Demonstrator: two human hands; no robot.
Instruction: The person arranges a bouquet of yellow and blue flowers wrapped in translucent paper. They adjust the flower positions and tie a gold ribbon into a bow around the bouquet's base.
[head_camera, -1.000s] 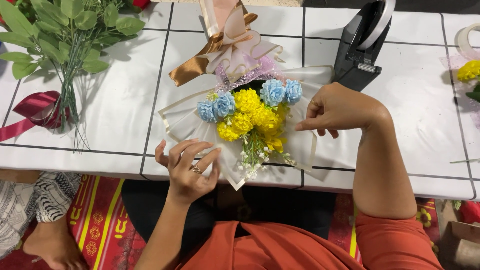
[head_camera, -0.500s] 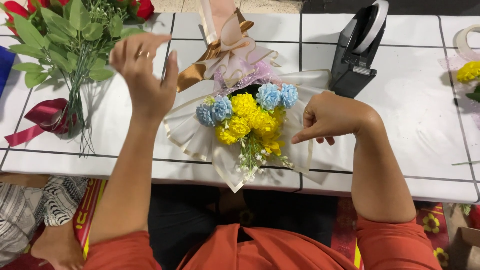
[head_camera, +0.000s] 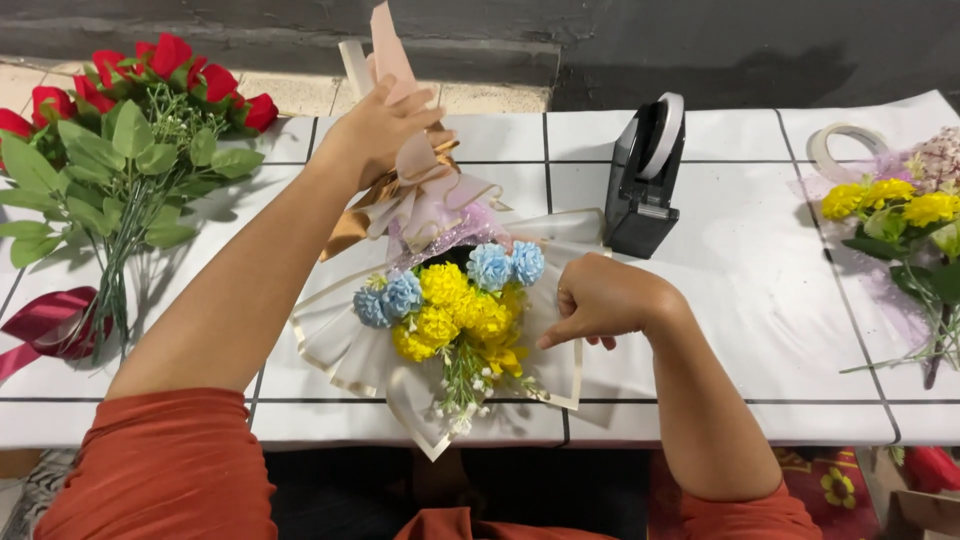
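A small bouquet (head_camera: 450, 305) of yellow and blue flowers lies on white wrapping sheets (head_camera: 340, 350) on the table, stems toward me. My right hand (head_camera: 598, 300) rests closed on the sheet's right edge beside the flowers, pinching the wrap. My left hand (head_camera: 378, 128) reaches to the far side and takes hold of pink wrapping paper (head_camera: 392, 55) standing up behind a pink and gold ribbon bow (head_camera: 425, 195). The fingers curl round the paper's lower part.
A black tape dispenser (head_camera: 645, 180) stands right of the bouquet. Red roses with green leaves and a maroon ribbon (head_camera: 110, 170) lie at the left. Another yellow bouquet (head_camera: 900, 215) and a tape roll (head_camera: 845, 145) sit at the right. The white tiled table (head_camera: 740, 300) ends near me.
My left hand rose from the near edge of the wrap and moved to the far side onto the pink paper. My right hand stayed by the flowers.
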